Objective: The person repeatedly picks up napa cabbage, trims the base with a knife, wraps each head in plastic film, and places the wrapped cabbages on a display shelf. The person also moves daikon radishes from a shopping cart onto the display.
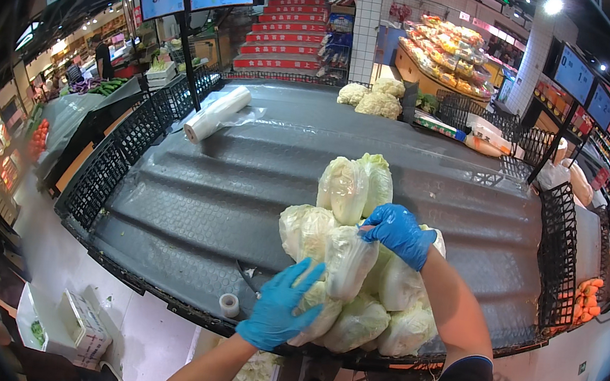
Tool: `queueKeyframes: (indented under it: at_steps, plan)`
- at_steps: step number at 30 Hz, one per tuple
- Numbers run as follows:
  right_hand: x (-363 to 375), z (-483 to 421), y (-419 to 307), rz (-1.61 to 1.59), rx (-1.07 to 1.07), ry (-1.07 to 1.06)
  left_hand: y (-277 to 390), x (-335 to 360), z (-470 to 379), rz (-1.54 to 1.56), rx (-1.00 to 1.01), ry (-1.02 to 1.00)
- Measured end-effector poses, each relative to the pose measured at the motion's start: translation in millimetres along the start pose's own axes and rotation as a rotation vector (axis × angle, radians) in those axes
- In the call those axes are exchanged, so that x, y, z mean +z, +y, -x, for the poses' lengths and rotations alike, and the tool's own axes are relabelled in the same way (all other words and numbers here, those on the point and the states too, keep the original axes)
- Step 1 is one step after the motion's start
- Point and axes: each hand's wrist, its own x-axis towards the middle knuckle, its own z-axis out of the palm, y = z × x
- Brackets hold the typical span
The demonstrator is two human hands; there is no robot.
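Film-wrapped napa cabbages are piled near the front edge of a dark, ridged display stand (185, 205). My left hand (282, 305), in a blue glove, has its fingers spread beside the pile's left side and partly covers a lower cabbage (319, 313). Also gloved in blue, my right hand (398, 235) has its fingers bent together at the upper end of a wrapped cabbage (350, 263) on top. Whether it pinches the film or only touches the cabbage is hidden. Two more cabbages stand behind, one clearly wrapped (343, 189).
A small tape roll (229, 305) sits at the front edge, near a dark curved strip (247, 277). Farther back lie a roll of plastic bags (218, 113) and several cauliflowers (380, 100). Black mesh barriers (557, 259) border the sides. White foam boxes (80, 328) stand on the floor.
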Motion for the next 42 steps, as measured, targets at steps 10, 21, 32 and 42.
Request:
queueKeyframes:
  at_steps: [10,21,32,42]
  plan:
    - [26.5,-0.4,16.7,-0.273,-0.063,0.257,24.6,31.0,-23.9,0.016,0.056,-0.002]
    - [139.6,121.0,-153.7,-0.290,-0.746,0.023,-37.4,-86.6,128.5,0.510,-0.362,0.841]
    - [312.7,248.7,-145.4,-0.112,-0.472,0.017,-17.3,-129.1,241.7,0.390,-0.423,0.617]
    - [249.6,498.6,-24.0,0.110,0.311,0.762,59.6,-71.4,218.7,0.637,-0.360,0.182]
